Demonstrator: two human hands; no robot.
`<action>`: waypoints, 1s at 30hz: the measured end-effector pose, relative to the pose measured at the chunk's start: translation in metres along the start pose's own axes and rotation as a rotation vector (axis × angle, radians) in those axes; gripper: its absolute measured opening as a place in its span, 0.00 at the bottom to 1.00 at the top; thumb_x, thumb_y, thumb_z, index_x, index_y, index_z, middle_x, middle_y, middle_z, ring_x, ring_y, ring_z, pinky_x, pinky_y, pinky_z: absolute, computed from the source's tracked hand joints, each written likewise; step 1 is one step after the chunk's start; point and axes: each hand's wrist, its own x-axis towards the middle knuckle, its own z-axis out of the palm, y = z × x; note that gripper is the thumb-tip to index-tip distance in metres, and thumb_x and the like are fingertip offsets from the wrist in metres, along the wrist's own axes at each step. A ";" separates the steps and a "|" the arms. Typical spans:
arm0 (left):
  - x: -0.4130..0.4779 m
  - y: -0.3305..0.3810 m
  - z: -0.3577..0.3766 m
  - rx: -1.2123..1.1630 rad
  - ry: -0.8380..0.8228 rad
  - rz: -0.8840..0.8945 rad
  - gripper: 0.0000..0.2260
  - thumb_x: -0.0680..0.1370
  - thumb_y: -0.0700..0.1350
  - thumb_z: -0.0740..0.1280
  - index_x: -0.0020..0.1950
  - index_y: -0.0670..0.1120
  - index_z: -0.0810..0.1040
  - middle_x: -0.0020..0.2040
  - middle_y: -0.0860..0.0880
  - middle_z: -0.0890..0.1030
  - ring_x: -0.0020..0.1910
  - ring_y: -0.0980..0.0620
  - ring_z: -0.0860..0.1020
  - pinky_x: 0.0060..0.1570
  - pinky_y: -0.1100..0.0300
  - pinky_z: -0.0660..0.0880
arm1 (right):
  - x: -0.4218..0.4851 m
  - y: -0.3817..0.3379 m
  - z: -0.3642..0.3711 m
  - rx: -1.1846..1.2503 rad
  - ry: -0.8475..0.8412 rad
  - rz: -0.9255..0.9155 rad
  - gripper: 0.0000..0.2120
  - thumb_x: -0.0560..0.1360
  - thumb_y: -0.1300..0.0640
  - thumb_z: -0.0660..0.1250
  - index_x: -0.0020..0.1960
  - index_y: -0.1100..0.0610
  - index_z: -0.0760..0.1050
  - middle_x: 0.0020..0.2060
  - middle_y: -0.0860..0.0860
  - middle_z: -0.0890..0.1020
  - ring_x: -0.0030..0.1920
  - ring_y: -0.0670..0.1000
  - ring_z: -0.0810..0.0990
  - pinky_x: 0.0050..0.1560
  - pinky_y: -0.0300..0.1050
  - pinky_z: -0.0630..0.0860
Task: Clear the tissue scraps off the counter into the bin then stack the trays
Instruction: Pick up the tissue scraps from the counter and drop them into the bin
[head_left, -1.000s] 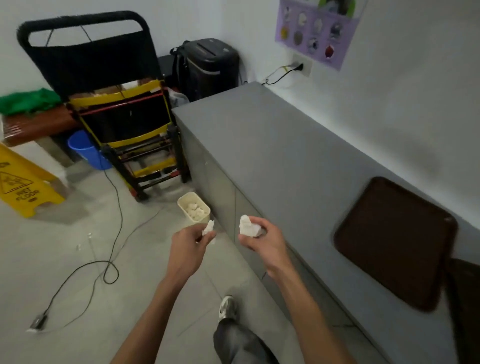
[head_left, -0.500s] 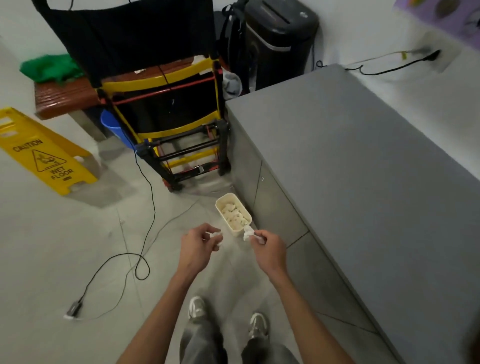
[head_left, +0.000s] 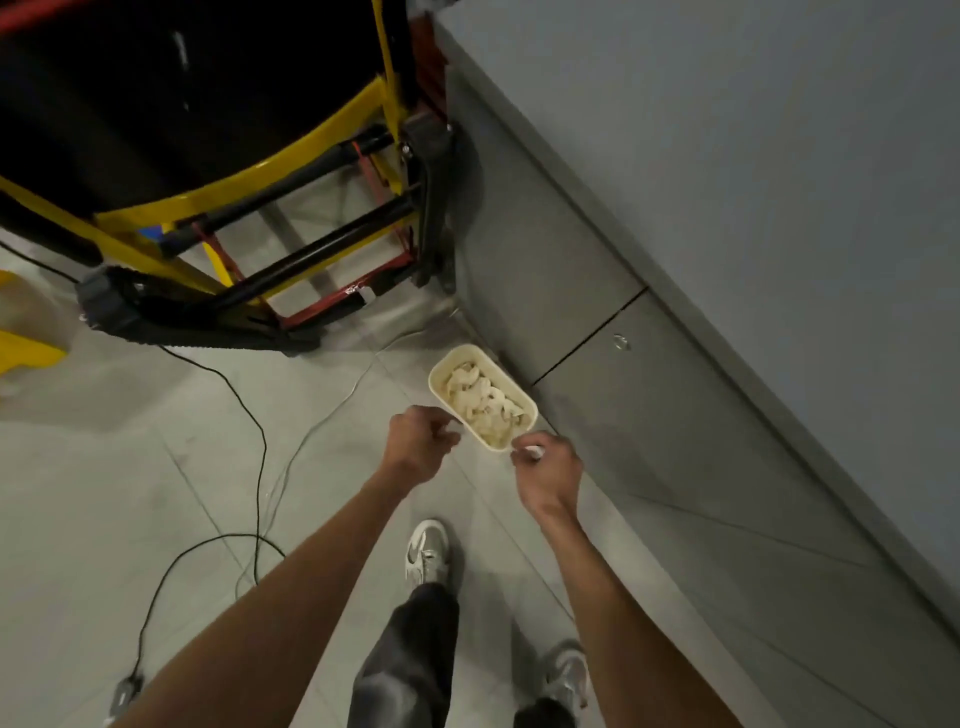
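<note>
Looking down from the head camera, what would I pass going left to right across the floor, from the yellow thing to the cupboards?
Yellow floor sign → black cable → left hand pinching a tissue scrap → bin → right hand pinching a second tissue scrap → grey cabinet.

Left hand, right hand, fingers curled.

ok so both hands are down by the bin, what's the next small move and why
Probably ease both hands a little forward over the bin and let go. The left hand pinches a tissue scrap and the right hand pinches a second scrap. Both appear to be at the bin's near end rather than over its opening, so dropping here might miss.
</note>
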 end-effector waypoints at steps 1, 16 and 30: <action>0.022 -0.009 0.004 0.027 -0.007 0.013 0.05 0.77 0.40 0.75 0.51 0.44 0.88 0.44 0.47 0.88 0.41 0.51 0.86 0.49 0.56 0.82 | 0.016 0.003 0.016 -0.021 -0.002 0.008 0.10 0.74 0.65 0.75 0.46 0.49 0.86 0.52 0.52 0.84 0.50 0.50 0.84 0.52 0.36 0.76; 0.202 -0.069 0.098 0.513 -0.327 0.179 0.28 0.81 0.43 0.67 0.81 0.45 0.65 0.73 0.40 0.74 0.72 0.39 0.73 0.69 0.49 0.73 | 0.159 0.047 0.142 -0.485 -0.379 0.008 0.29 0.82 0.55 0.66 0.81 0.57 0.64 0.76 0.57 0.70 0.76 0.59 0.70 0.71 0.52 0.73; -0.011 0.029 0.005 0.761 -0.010 0.594 0.26 0.80 0.48 0.68 0.78 0.49 0.67 0.74 0.46 0.75 0.68 0.42 0.77 0.66 0.44 0.76 | -0.065 0.006 -0.049 -0.215 0.068 -0.274 0.20 0.82 0.48 0.66 0.72 0.51 0.72 0.67 0.52 0.79 0.64 0.57 0.80 0.63 0.55 0.80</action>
